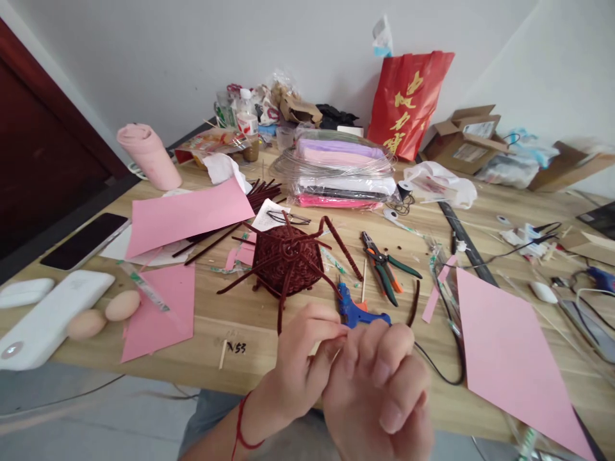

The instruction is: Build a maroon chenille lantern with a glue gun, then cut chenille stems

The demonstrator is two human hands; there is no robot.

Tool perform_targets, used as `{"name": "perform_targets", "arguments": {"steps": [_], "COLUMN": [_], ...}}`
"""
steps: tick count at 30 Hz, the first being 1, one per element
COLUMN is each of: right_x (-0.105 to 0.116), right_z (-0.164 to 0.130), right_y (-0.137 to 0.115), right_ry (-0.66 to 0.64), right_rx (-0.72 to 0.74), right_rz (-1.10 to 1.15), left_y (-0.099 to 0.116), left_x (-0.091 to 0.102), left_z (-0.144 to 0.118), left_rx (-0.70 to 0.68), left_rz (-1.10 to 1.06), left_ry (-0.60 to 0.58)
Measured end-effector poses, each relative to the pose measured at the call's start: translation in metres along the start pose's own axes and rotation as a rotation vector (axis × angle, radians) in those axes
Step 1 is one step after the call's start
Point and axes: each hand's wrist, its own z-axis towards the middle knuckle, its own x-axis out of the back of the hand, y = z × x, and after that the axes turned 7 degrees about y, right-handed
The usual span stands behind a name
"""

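Observation:
In front of my body, above the table's near edge, both my hands meet. My left hand (307, 352), with a red string at its wrist, has thumb and forefinger pinched together. My right hand (382, 390) is turned palm toward me, its fingers curled, touching the left fingertips. What lies between the fingertips is too small to make out. Just beyond them rest a blue glue gun (358, 314) and a brown strip (414, 302). Behind the left hand sits a woven dark-brown fuzzy-stem piece (288, 262) with stems sticking outward.
Pliers (384, 266) lie right of the woven piece. Pink sheets (509, 346) lie on both sides. Two eggs (123, 306), a white power bank (57, 320) and a phone (85, 240) are at left. Bagged stems (341, 173) and a red bag (408, 102) stand behind.

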Motion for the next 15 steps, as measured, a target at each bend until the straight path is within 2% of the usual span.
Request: {"name": "perform_targets", "arguments": {"steps": [3, 5, 8, 10, 12, 15], "right_x": [0.002, 0.008, 0.028, 0.043, 0.055, 0.063], "right_z": [0.007, 0.013, 0.023, 0.03, 0.037, 0.045], "right_y": [-0.007, -0.011, -0.014, -0.012, -0.008, 0.002], "right_ry": [0.037, 0.031, -0.091, -0.288, -0.595, -1.049], "right_rx": [-0.237, -0.374, -0.409, -0.353, -0.281, -0.253], "right_rz": [0.127, 0.135, -0.086, -0.433, -0.774, -0.991], "left_y": [-0.006, -0.008, -0.007, -0.003, 0.003, 0.01], "left_x": [0.005, 0.009, 0.016, 0.022, 0.028, 0.038], "left_z": [-0.002, -0.005, -0.013, -0.019, -0.023, -0.024], "left_rx": [-0.034, 0.021, 0.191, 0.268, 0.287, 0.202], "left_rz": [-0.091, -0.087, -0.039, 0.012, 0.04, -0.028], "left_ry": [-0.115, -0.217, -0.427, -0.531, -0.578, -0.599]}}
